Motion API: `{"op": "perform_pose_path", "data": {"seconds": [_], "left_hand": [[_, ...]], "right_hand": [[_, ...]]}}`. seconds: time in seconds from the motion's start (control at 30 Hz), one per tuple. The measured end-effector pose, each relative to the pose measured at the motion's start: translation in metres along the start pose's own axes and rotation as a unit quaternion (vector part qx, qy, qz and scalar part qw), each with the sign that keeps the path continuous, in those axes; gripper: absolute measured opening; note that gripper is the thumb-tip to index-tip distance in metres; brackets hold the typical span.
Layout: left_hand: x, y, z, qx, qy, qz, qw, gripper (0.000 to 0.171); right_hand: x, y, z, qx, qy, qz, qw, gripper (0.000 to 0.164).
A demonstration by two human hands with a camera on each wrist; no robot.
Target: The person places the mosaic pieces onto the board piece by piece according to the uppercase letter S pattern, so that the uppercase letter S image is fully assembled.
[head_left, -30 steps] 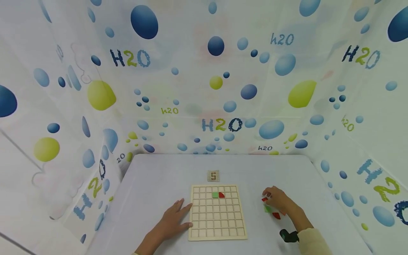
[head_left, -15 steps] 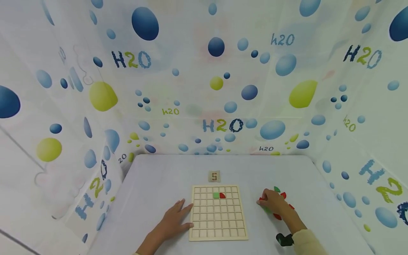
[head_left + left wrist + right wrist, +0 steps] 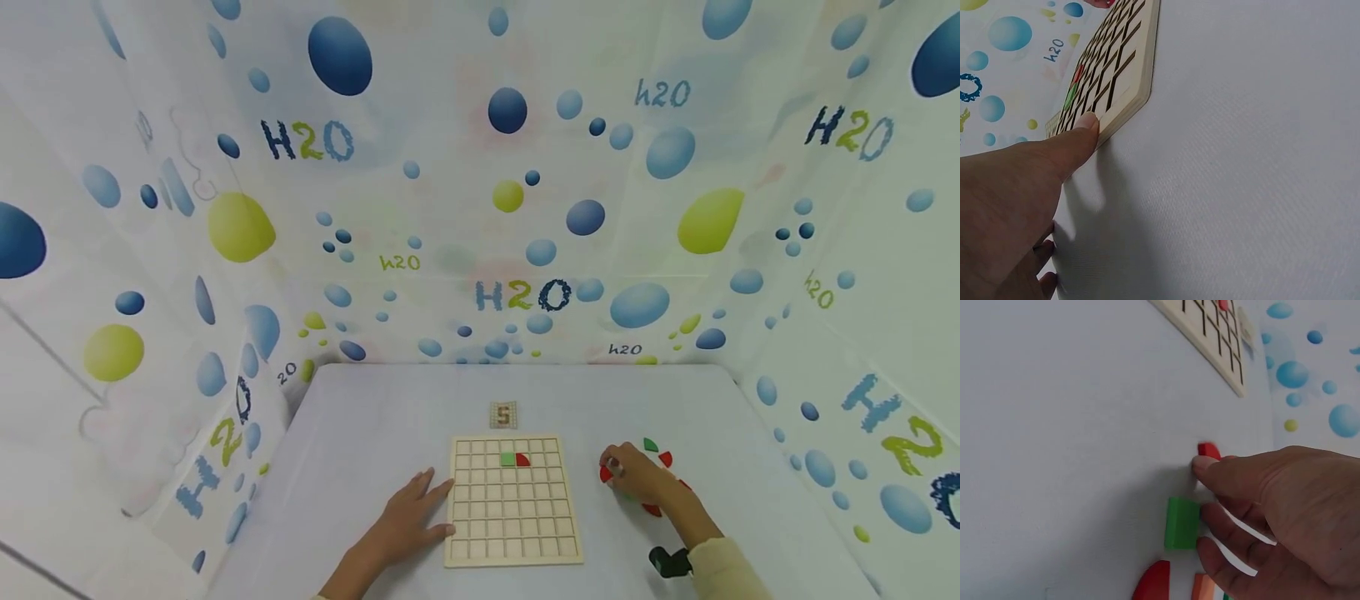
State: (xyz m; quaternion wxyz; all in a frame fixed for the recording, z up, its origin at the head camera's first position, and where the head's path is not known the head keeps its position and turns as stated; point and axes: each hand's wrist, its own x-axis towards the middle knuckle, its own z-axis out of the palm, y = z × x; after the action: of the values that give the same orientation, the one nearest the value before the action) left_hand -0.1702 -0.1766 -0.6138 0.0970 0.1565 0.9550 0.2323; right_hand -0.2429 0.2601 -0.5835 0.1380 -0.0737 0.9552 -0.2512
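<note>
My left hand (image 3: pixel 411 518) lies at the left edge of a wooden grid board (image 3: pixel 513 542), fingers spread, thumb tip on the rim. On the board, a green square tile (image 3: pixel 507 459) sits beside a red quarter-circle tile (image 3: pixel 522 460) in the second row from the top. To the board's right, my right hand (image 3: pixel 636 477) pinches another red quarter-circle tile (image 3: pixel 1209 450) between thumb and fingers, low over the table. Under its other fingers, in the right wrist view, is a green square tile (image 3: pixel 1182 524), with a red quarter-circle tile (image 3: pixel 1154 584) nearer the camera.
Beyond the board lies a small patterned card (image 3: pixel 503 415) marked like a 5 or S. More loose tiles, including a green one (image 3: pixel 650 445) and a red one (image 3: pixel 665 458), lie around my right hand. Printed curtains surround the white table (image 3: pixel 390 400).
My right hand has moved left and slightly nearer, the red quarter-circle tile now showing at its fingertips. Loose tiles behind it have come into sight. The left hand stays at the board.
</note>
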Motion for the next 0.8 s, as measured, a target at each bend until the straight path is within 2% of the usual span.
{"op": "perform_pose_path", "data": {"seconds": [0.07, 0.37, 0.57, 0.7, 0.8], "left_hand": [[0.0, 0.0, 0.0, 0.0, 0.005, 0.004, 1.0, 0.083], [-0.002, -0.002, 0.002, -0.005, 0.011, 0.007, 0.9999, 0.083], [-0.001, -0.002, 0.001, -0.006, 0.01, 0.006, 0.9999, 0.083], [-0.001, -0.003, -0.001, -0.011, 0.011, 0.009, 0.9998, 0.082], [-0.002, -0.003, 0.001, -0.013, 0.009, 0.009, 0.9998, 0.081]], "right_hand": [[0.001, 0.001, 0.002, -0.002, 0.008, -0.003, 1.0, 0.023], [0.004, 0.004, 0.01, 0.027, 0.032, -0.036, 0.998, 0.024], [0.011, 0.005, 0.017, 0.015, 0.051, -0.05, 0.997, 0.017], [0.019, -0.005, 0.02, 0.019, 0.064, -0.069, 0.995, 0.016], [0.025, -0.02, 0.021, 0.041, 0.067, -0.082, 0.994, 0.015]]}}
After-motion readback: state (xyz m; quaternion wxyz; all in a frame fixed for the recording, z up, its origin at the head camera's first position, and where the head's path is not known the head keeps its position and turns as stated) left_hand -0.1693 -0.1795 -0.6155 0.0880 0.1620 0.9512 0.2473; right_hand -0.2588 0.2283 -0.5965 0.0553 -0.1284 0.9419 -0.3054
